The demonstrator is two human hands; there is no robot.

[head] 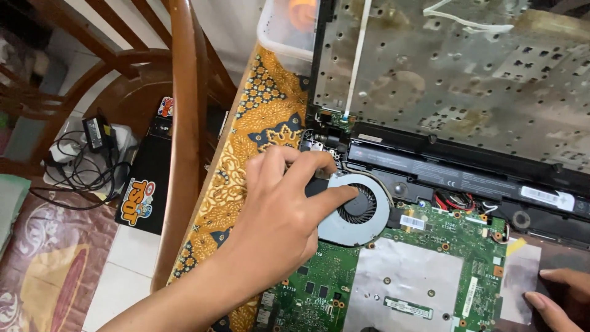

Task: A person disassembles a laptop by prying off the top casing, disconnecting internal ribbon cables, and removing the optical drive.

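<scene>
An opened laptop lies on the table with its green motherboard (455, 246) bare. My left hand (276, 209) reaches in from the lower left and pinches the round grey cooling fan (369, 215) at the board's upper left corner. Its fingers curl over the fan's upper left rim and its thumb lies across the blades. My right hand (562, 295) rests at the lower right on the laptop's edge, fingers loosely apart, holding nothing. A silver foil sheet (405, 270) covers the middle of the board.
The metal underside of the laptop's shell (461, 80) stands beyond the board, with a white ribbon cable (356, 61) and a long black battery (467, 175). A patterned yellow cloth (258, 123) covers the table. A clear plastic tub (286, 31), a wooden chair (184, 123) and a power adapter (95, 132) lie left.
</scene>
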